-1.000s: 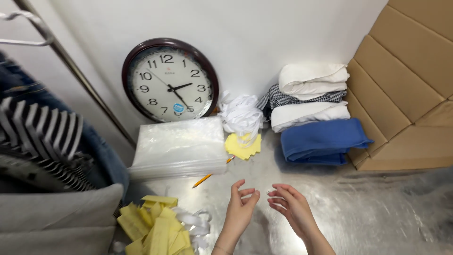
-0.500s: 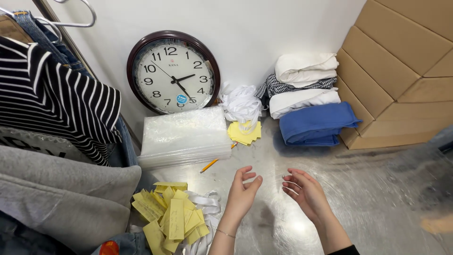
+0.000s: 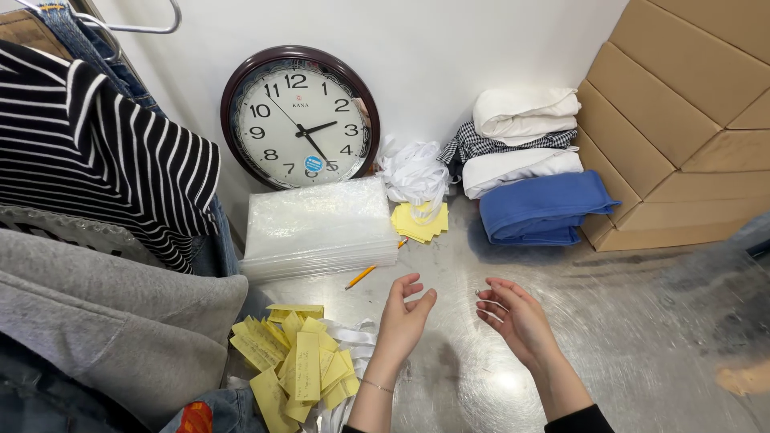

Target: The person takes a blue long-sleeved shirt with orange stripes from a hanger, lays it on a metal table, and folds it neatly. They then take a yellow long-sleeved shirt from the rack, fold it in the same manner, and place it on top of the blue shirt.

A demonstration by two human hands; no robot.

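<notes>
Striped top (image 3: 96, 152) hangs far left, grey garment (image 3: 104, 337) below. Yellow tags (image 3: 297, 361) heaped on steel table (image 3: 642, 337), just left of left hand (image 3: 403, 317); left hand nearer. Tags' long axes mostly point away from person. Pencil (image 3: 361, 277) lies beyond. Left hand open, empty. Right hand (image 3: 513, 317) open, fingers curled, empty, well right of tags.

We count one round wall clock (image 3: 300, 117), one stack of clear plastic bags (image 3: 319, 227), one pencil (image 3: 361, 277), two heaps of yellow paper tags: near left (image 3: 293, 361), far (image 3: 419, 222). One pile of four folded garments (image 3: 529, 160) far right. Two bare hands: left hand (image 3: 403, 321), right hand (image 3: 513, 319).
</notes>
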